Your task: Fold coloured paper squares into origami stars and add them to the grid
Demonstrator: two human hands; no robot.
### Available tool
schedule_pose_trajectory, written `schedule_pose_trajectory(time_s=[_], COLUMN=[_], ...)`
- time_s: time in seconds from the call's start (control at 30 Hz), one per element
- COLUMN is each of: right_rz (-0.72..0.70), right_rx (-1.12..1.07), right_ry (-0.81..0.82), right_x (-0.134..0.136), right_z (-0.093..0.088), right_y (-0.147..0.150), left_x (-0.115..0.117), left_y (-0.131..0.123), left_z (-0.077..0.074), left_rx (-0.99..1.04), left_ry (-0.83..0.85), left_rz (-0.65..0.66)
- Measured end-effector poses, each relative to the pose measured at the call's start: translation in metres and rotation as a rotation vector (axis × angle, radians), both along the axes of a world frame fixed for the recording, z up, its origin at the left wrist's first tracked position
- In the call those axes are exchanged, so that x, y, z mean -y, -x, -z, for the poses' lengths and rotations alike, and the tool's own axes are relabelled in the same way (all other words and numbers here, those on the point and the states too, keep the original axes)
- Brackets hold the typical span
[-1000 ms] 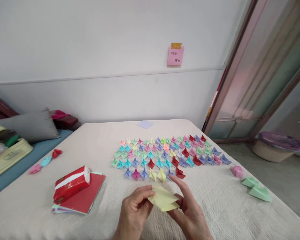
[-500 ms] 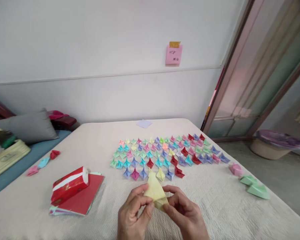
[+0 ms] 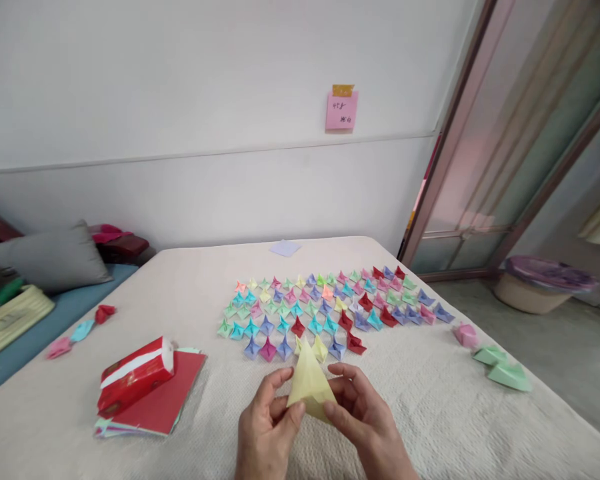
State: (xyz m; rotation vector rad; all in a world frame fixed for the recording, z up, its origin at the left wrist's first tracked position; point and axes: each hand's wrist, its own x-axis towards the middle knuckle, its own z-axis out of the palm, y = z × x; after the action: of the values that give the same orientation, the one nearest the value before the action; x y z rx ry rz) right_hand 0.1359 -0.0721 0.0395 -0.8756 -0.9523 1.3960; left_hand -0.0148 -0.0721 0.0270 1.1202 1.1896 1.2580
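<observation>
A pale yellow sheet of folded paper (image 3: 310, 380), shaped to a tall point at its far end, is held up over the white cloth. My left hand (image 3: 270, 417) pinches its lower left corner, thumb in front and fingers behind. On the lower right corner, my right hand (image 3: 363, 417) grips with the thumb on the near face and the fingers curled behind. Just beyond the paper's tip stand rows of small folded paper pieces (image 3: 298, 327) in many colours. The tip covers part of a yellow piece in the nearest row.
To the left, a red tissue pack (image 3: 137, 373) lies on a stack of coloured paper (image 3: 180, 393). Loose folded pieces lie at the left edge, and green ones (image 3: 509, 375) at the right. A lilac sheet (image 3: 285, 248) rests near the wall; a bin (image 3: 545, 283) stands on the floor.
The yellow paper has turned a little, its point now more upright and its lower edge more level. My left fingers have shifted behind it. The whole view has moved slightly.
</observation>
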Motion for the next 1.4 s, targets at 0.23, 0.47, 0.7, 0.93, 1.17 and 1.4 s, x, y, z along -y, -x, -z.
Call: schedule_pose_trajectory(time_s=[0.23, 0.47, 0.7, 0.93, 1.17, 1.4], right_rz=[0.080, 0.281, 0.476, 0.499, 0.500, 0.500], right_rx=[0.510, 0.861, 1.050, 1.065, 1.050, 1.009], right_ry=[-0.338, -0.710, -0.897, -0.952, -0.935, -1.013], right_x=[0.000, 0.003, 0.008, 0.009, 0.011, 0.008], right_z=[0.002, -0.005, -0.011, -0.011, -0.012, -0.007], right_y=[-0.017, -0.022, -0.017, -0.016, -0.016, -0.014], left_x=[-0.009, -0.008, -0.002, 0.000, 0.000, 0.000], left_y=[0.000, 0.001, 0.002, 0.004, 0.006, 0.007], left_z=[0.000, -0.006, -0.021, -0.027, -0.027, -0.021], left_rx=[0.157, 0.076, -0.037, -0.091, -0.154, -0.211], left_ry=[0.084, -0.011, -0.111, -0.108, -0.183, -0.232], left_rz=[0.223, 0.172, 0.101, 0.082, 0.102, 0.055])
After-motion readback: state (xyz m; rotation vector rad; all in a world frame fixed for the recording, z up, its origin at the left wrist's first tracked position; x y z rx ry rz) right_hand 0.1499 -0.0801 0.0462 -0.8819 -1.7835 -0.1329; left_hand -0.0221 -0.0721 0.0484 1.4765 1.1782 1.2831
